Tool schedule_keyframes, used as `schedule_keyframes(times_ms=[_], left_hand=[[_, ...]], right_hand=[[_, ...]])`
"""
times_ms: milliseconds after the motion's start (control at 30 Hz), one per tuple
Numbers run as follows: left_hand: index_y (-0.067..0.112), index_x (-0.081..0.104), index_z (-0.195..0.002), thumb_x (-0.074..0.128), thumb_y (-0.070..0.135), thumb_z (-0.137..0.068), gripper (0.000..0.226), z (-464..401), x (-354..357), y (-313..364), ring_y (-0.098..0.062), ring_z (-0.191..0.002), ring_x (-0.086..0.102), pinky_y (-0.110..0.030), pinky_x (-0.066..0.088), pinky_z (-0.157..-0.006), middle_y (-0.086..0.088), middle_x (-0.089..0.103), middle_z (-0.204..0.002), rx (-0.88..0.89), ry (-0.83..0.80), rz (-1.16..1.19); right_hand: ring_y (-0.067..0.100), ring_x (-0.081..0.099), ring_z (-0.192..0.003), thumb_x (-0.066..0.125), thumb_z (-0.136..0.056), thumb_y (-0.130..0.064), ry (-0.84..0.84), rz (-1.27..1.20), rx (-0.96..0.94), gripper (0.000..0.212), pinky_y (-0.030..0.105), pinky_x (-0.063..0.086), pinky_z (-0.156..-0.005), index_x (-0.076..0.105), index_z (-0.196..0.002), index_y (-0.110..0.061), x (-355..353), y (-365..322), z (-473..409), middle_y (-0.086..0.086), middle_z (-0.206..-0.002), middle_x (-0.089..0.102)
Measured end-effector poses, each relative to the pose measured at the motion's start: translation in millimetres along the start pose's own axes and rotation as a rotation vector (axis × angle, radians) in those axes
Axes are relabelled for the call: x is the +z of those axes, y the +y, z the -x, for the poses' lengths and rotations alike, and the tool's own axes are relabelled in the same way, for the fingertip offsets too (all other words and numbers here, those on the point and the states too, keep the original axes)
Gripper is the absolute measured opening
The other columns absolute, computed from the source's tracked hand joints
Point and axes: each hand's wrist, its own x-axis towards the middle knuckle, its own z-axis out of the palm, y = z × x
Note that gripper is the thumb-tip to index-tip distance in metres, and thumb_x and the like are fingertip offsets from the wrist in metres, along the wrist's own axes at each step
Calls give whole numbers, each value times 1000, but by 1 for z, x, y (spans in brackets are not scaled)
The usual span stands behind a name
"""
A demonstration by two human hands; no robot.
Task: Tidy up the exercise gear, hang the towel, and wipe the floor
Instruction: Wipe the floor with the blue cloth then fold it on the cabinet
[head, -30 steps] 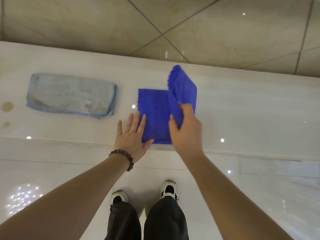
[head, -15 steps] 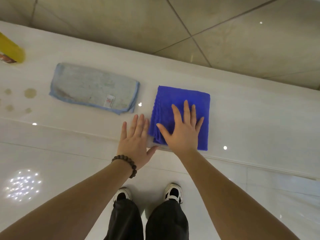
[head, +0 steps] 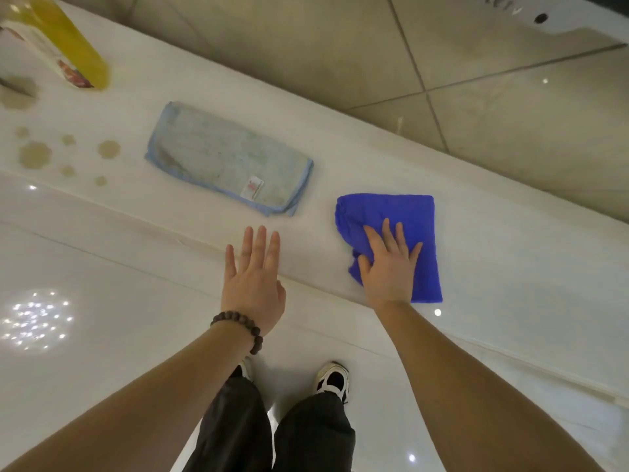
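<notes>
A folded blue cloth (head: pixel 412 226) lies on the white ledge (head: pixel 340 172). My right hand (head: pixel 388 264) lies flat on the cloth's near left part, fingers spread. My left hand (head: pixel 253 281), with a bead bracelet at the wrist, hovers or rests flat at the ledge's front edge, left of the cloth, holding nothing. A folded pale blue, stained towel (head: pixel 228 158) lies on the ledge further left, apart from both hands.
A yellow bottle (head: pixel 64 46) stands at the ledge's far left. Several brownish liquid spots (head: pixel 35 155) mark the ledge near it. Beige tiles (head: pixel 442 80) run behind the ledge. My two shoes stand on the glossy white floor (head: pixel 85 318) below.
The blue cloth went from half lifted to folded flat under my right palm. My left hand came off the cloth and now lies to its left. The view swung left, revealing bottle and spots.
</notes>
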Motion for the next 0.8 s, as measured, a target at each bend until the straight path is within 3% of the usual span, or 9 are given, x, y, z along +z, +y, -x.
schedule_keyframes(times_ms=[167, 300, 600, 700, 800], left_hand=[[20, -11, -152, 42, 26, -95, 78, 17, -15, -11, -25, -146, -19, -50, -4, -119, -5, -13, -160, -57, 12, 32], [22, -9, -152, 46, 27, -92, 82, 39, -41, -32, -25, -147, -12, -49, -2, -119, -7, -5, -161, -99, 73, 105], [23, -9, -152, 34, 44, -97, 74, 129, -86, -105, -23, -148, -10, -46, -3, -120, -6, -7, -161, -238, 134, 144], [24, -10, -152, 30, 47, -97, 72, 167, -78, -125, -24, -148, -10, -47, -2, -120, -5, -8, -161, -347, 142, 160], [23, -9, -152, 30, 47, -98, 71, 213, -61, -136, -25, -148, -9, -48, 0, -120, -6, -7, -161, -456, 158, 185]], right_hand=[[31, 41, -132, 49, -93, -11, 48, -321, -2, 42, 56, 27, -111, 50, -135, -15, -31, -17, 12, 10, -138, 51], [29, 52, -115, 49, -90, -7, 100, -384, -129, 40, 47, 41, -102, 54, -130, -13, -63, -57, 41, 8, -127, 58], [23, 53, -113, 49, -89, -10, 31, -402, -305, 42, 30, 40, -98, 54, -131, -15, -79, -156, 113, 3, -127, 58], [21, 54, -112, 41, -87, -21, 0, -393, -362, 45, 31, 43, -94, 54, -130, -17, -72, -180, 143, 1, -127, 59], [21, 53, -112, 46, -92, -18, -52, -369, -447, 40, 31, 43, -93, 53, -131, -18, -60, -192, 178, 1, -127, 58]])
